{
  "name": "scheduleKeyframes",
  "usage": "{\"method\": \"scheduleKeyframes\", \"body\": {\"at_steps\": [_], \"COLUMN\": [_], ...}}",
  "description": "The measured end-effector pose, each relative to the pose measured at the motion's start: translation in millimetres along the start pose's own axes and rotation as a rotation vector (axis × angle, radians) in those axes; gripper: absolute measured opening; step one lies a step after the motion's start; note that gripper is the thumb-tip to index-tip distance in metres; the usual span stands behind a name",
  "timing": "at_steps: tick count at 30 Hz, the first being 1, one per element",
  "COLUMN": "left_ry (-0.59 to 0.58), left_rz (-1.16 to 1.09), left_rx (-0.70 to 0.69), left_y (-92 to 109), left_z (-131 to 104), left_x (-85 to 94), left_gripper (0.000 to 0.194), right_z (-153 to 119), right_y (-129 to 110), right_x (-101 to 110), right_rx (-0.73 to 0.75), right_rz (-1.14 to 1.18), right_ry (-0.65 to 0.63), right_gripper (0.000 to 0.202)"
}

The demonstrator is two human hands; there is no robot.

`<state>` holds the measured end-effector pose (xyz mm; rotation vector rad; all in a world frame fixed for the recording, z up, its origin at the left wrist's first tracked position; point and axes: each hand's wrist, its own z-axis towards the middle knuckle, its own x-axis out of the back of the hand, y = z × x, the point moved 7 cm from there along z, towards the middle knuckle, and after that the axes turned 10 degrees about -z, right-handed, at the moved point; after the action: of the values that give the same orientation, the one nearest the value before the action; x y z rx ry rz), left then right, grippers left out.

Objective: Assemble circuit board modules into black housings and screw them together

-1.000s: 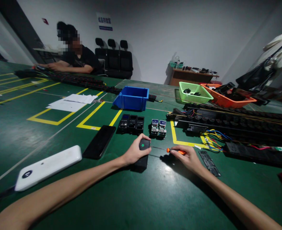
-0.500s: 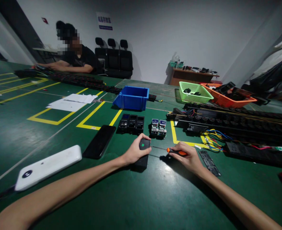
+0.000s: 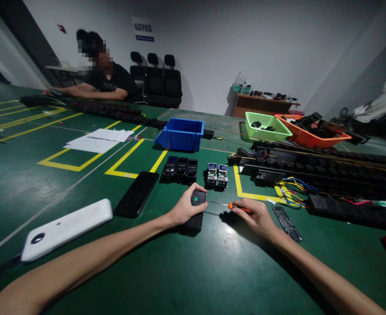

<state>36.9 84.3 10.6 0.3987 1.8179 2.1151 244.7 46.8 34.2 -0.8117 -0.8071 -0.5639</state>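
Bare green tabletop point(image 3: 226, 271) between forearms; phone point(image 3: 136, 194) blocks left, circuit modules point(image 3: 217, 176) ahead.

My left hand point(image 3: 184, 208): bare, slim, with slender fingers
My right hand point(image 3: 257, 214): bare too, of the same slender build
My left forearm point(image 3: 107, 249): uncovered skin, narrow at the wrist, widening towards the elbow
My right forearm point(image 3: 324, 267): uncovered, smooth, lean
My nails: too small to make out

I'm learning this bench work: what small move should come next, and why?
Probably a gentle turn of the screwdriver with the right hand: its shaft points into the side of the box, apparently touching, and the left hand grips the box.
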Motion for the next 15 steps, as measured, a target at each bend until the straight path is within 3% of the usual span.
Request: {"method": "scheduleKeyframes", "body": {"at_steps": [8,12,15], "left_ry": [0.002,0.002,0.007], "left_rz": [0.036,0.026,0.013], "left_rx": [-0.026,-0.01,-0.002], "left_y": [2.9,3.1,1.7], "left_z": [0.0,-0.6,-0.4], "left_x": [-0.5,-0.9,-0.2], "left_gripper": [0.033,0.033,0.033], "right_z": [3.3,-0.4,-1.5], "right_y": [-1.1,2.1,-1.8], "right_x": [-5.1,-7.4,-4.4], "right_rx": [-0.072,-0.066,0.023], "right_rz": [0.056,0.026,-0.032], "right_ry": [-0.114,-0.05,0.023], "right_gripper": [0.024,0.027,0.015]}}
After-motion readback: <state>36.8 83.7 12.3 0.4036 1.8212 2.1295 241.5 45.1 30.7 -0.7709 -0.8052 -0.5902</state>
